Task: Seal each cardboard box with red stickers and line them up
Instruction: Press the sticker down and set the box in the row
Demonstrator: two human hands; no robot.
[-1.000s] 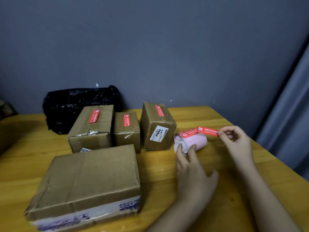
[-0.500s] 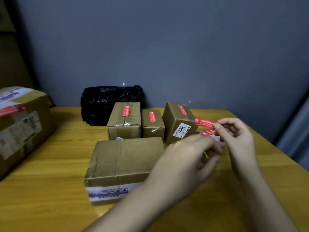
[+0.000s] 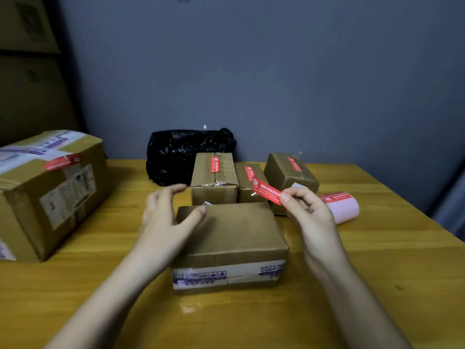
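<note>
Right hand (image 3: 310,214) pinching a red sticker (image 3: 267,191) above the unsealed cardboard box (image 3: 229,229); left hand (image 3: 167,215) spread, thumb on box top

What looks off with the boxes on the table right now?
The right box in the back row sits turned at an angle, out of line with the other two. The front box has no red sticker on top yet; the right hand holds a peeled sticker. No damage stands out.
</note>
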